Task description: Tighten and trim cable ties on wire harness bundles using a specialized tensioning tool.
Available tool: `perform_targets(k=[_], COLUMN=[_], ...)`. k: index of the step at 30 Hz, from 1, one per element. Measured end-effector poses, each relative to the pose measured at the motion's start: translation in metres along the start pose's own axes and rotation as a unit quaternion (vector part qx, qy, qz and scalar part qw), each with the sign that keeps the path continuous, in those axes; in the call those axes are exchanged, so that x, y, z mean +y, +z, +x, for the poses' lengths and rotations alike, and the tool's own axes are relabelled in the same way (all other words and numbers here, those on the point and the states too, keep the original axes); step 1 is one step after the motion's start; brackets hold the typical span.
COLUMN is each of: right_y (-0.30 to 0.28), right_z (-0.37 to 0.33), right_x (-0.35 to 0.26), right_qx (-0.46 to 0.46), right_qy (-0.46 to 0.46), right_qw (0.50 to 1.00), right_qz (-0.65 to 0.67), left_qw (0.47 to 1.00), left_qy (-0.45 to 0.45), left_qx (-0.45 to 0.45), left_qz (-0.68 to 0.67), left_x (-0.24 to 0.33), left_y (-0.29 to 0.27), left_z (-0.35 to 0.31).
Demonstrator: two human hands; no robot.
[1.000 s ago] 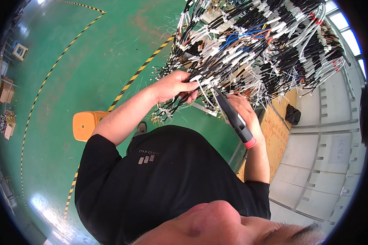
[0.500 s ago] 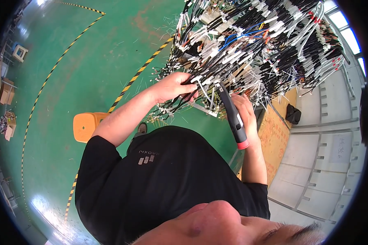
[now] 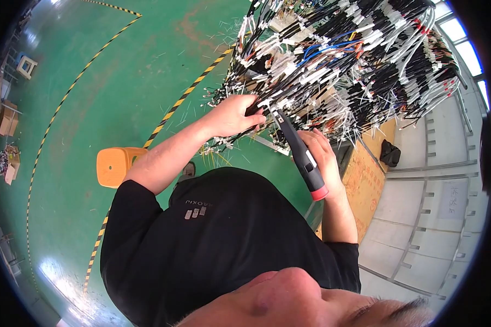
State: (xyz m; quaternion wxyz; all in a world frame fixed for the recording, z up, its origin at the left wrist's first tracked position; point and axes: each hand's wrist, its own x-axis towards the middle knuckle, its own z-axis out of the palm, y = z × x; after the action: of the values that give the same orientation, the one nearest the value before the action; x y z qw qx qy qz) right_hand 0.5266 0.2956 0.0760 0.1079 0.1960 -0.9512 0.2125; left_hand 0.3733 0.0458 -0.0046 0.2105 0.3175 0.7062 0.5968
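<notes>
Wiring harness (image 3: 343, 60) fills the view from twelve to two o'clock — a dense tangle of black, white, blue and red cables bristling with white cable-tie tails. Your left hand (image 3: 232, 115) is closed around a bunch of wires at the harness's lower left edge. Your right hand (image 3: 323, 158), just right of centre, grips a black tool (image 3: 300, 155) with a red end cap; its tip points up toward eleven o'clock and meets the wires right beside your left fingers. Green floor (image 3: 120, 82) spreads open from eight to eleven o'clock, crossed by yellow-and-black striped lines. An orange stool (image 3: 112, 165) sits at nine o'clock — near your left elbow. Grey wall panels (image 3: 431, 201) close off the four o'clock side.
</notes>
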Motion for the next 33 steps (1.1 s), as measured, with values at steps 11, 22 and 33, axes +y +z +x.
perform_targets(k=[11, 22, 33], right_y=[-0.005, 0.02, 0.071], right_z=[0.006, 0.001, -0.038], right_x=[-0.006, -0.001, 0.064], right_qx=[-0.021, 0.069, 0.256], right_qy=[0.001, -0.015, 0.067], right_qw=[1.0, 0.997, 0.944], right_qz=[0.005, -0.026, 0.199], left_qw=[1.0, 0.995, 0.994], left_qy=[0.005, 0.018, -0.032], left_qx=[0.003, 0.032, -0.012], left_qz=[-0.016, 0.092, -0.104], left_x=[0.002, 0.028, -0.01], left_y=[-0.003, 0.001, -0.01], left_z=[-0.001, -0.012, 0.008])
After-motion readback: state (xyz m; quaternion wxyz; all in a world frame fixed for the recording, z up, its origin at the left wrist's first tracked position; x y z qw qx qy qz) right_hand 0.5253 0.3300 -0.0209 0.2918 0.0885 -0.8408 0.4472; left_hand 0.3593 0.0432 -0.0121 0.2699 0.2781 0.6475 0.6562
